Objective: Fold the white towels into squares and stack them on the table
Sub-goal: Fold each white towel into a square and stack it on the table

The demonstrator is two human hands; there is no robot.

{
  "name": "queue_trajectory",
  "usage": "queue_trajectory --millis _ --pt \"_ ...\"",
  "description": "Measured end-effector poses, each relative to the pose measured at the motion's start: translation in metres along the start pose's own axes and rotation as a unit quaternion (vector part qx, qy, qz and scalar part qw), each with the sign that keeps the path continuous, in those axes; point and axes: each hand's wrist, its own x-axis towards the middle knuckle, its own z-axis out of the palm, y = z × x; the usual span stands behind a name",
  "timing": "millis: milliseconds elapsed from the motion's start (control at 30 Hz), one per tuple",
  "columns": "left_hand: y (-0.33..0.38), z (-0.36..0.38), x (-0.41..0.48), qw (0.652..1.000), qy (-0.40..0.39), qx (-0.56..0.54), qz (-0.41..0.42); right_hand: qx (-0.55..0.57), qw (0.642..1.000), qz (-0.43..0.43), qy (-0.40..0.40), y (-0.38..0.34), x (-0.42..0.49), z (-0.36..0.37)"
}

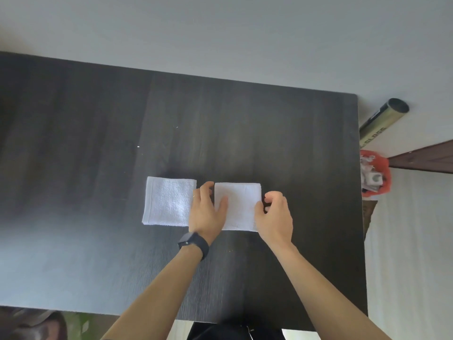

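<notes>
from the head view, the person stands over the dark wood-grain table [73, 143] with a small white folded terry towel [239, 204] between both hands, near the middle of the tabletop. the left hand [204, 212], with a black wristband [193, 244] behind it, lies flat and spread along that towel's left edge, thumb resting on the cloth and fingers reaching up over the gap. the right hand [275, 214] is curled at the towel's right edge and looks to be pinching it between thumb and fingertips, though the grip itself is partly hidden. just beside it, to the left and not touching, lies a second white folded towel [169, 202], already squared. my guess is the step in hand is squaring this fold, then lifting it onto its neighbour. to do that well, the flat hand should hold the layers down while the pinching hand tugs the edge even. for the lift, both sides need gripping through all layers so the fold doesn't fall open, and corners should meet corners. off the table's right end stand a cardboard tube [382, 116] and a red bag [375, 175].
</notes>
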Motion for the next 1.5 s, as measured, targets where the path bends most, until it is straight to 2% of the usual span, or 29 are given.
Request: queue_trajectory --millis 33,100,167,200,333,600,733,833,933,1100,1233,1367,1500 --pt "-0.003 0.002 -0.006 0.996 0.031 0.055 0.066 -0.026 0.997 -0.056 0.04 0.002 -0.004 0.003" --pt "-0.012 0.009 -0.015 0.965 0.05 0.179 0.187 -0.096 0.975 -0.181 0.084 0.006 -0.01 0.013" --pt "-0.022 0.016 -0.017 0.939 0.013 0.257 0.229 -0.17 0.95 -0.257 0.057 0.012 -0.01 0.026" --pt "-0.027 0.019 -0.016 0.934 -0.005 0.277 0.225 -0.206 0.942 -0.262 0.027 0.016 -0.009 0.031" --pt "-0.033 0.026 -0.004 0.922 -0.037 0.33 0.198 -0.275 0.941 -0.194 -0.04 0.036 0.008 0.044" --pt "-0.042 0.034 -0.001 0.916 -0.037 0.35 0.194 -0.239 0.953 -0.183 -0.039 0.053 0.015 0.06" --pt "-0.036 0.03 -0.003 0.905 -0.052 0.38 0.182 -0.247 0.953 -0.159 -0.07 0.044 0.013 0.051" --pt "-0.02 0.019 -0.006 0.885 -0.093 0.422 0.173 -0.24 0.955 -0.134 -0.116 0.032 0.006 0.033" --pt "0.001 0.002 -0.017 0.873 -0.129 0.438 0.171 -0.224 0.962 -0.107 -0.111 0.033 -0.015 0.004" --pt "0.043 -0.017 -0.064 0.898 -0.149 0.39 0.138 -0.117 0.989 -0.07 -0.06 0.069 -0.083 -0.058" --pt "0.096 0.006 -0.127 0.915 -0.162 0.316 0.194 -0.012 0.999 -0.029 0.037 0.122 -0.15 -0.121" --pt "0.158 0.063 -0.212 0.895 -0.209 0.273 0.286 0.068 0.985 0.007 0.158 0.202 -0.223 -0.187" --pt "0.222 0.142 -0.331 0.843 -0.273 0.26 0.383 0.089 0.96 0.065 0.258 0.301 -0.317 -0.254"
